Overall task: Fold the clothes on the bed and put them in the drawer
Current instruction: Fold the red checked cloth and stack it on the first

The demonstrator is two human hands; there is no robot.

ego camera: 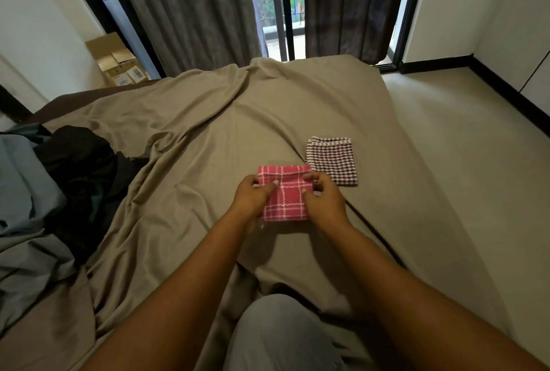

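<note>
Both hands hold a folded pink checked cloth point(284, 196) on the tan bed sheet point(208, 138), the left hand point(253, 196) pinching its left edge and the right hand point(323, 199) its right. A folded dark checked cloth point(331, 160) lies just beside it at two o'clock. Unfolded dark clothes point(83, 168) are heaped at nine o'clock.

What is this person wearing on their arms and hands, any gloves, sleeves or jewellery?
Nothing that shows. The left forearm and right forearm are bare up to the wrists, with no sleeve in view. The left hand and right hand wear no gloves, and no watch or bracelet shows at either wrist. Rings are too small to tell.
</note>
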